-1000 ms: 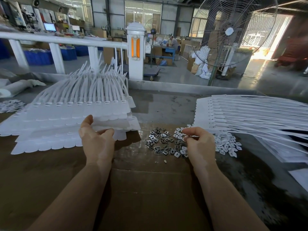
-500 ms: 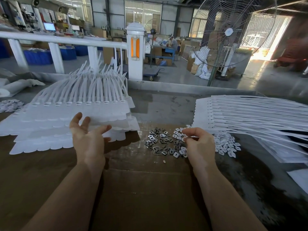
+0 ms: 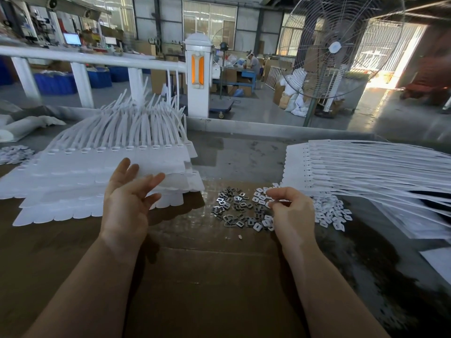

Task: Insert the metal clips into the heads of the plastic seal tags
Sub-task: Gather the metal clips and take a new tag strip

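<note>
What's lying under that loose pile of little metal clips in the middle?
The metal clips lie on a sheet of brown cardboard, some of it under shiny clear film. The right hand covers the pile's right edge, so what lies beneath there is hidden.

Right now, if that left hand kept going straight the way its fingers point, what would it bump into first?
Most likely the stack of white seal tags. The left hand is open, fingers aimed up and away toward the stack's near edge. One view leaves height unclear, so it might pass just above the flat tag heads.
</note>
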A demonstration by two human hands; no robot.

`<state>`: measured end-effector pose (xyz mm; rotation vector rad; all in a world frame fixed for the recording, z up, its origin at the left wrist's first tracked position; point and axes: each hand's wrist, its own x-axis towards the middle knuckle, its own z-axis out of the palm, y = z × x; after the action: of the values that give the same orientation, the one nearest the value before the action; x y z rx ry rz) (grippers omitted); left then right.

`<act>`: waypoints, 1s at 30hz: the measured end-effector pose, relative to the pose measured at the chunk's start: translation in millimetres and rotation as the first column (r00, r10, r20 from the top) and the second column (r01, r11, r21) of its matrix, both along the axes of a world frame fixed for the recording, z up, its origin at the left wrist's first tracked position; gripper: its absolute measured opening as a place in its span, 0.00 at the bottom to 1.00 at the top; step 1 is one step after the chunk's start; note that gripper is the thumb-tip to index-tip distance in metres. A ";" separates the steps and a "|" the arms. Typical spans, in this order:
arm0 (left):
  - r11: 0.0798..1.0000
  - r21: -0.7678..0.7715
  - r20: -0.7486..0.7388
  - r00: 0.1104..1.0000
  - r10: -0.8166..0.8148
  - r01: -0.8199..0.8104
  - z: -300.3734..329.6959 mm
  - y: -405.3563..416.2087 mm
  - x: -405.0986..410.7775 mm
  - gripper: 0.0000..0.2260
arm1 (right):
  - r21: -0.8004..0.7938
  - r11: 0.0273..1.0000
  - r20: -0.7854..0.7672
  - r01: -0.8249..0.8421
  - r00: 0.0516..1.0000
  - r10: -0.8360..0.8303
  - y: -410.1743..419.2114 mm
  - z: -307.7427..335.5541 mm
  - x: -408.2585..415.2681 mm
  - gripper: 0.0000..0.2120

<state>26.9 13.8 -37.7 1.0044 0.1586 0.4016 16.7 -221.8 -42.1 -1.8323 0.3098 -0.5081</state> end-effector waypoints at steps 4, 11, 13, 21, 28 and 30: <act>0.996 -0.059 0.006 0.998 -0.067 0.067 2.5 0.8 2.3 0.20 | -0.012 1.000 0.005 0.005 1.000 -0.004 -0.2 0.2 -0.4 0.17; 0.994 -0.006 -0.007 0.994 -0.113 0.113 5.1 -3.6 1.7 0.23 | -0.033 0.999 0.006 0.009 1.000 -0.008 0.0 0.6 -1.6 0.15; 0.992 -0.020 0.009 0.992 -0.123 0.123 5.4 -3.5 2.2 0.23 | -0.037 0.999 0.004 0.011 1.000 -0.011 -0.1 0.8 -1.8 0.15; 0.954 -0.195 0.130 0.970 -0.205 0.228 0.8 3.3 2.9 0.22 | -0.053 0.999 0.000 0.010 1.000 -0.010 -0.4 1.5 -3.0 0.15; 0.919 -0.291 0.188 0.958 -0.218 0.266 -1.7 7.2 7.2 0.17 | -0.052 0.999 -0.006 0.010 1.000 -0.010 -0.8 0.9 -1.6 0.16; 0.916 -0.303 0.178 0.960 -0.216 0.262 -1.4 7.1 9.3 0.17 | -0.048 0.999 -0.009 0.011 1.000 -0.011 0.1 1.2 -1.4 0.15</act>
<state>36.2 20.9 -39.1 0.6567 -0.0277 0.2105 15.4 -221.7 -41.0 -1.8805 0.3167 -0.5184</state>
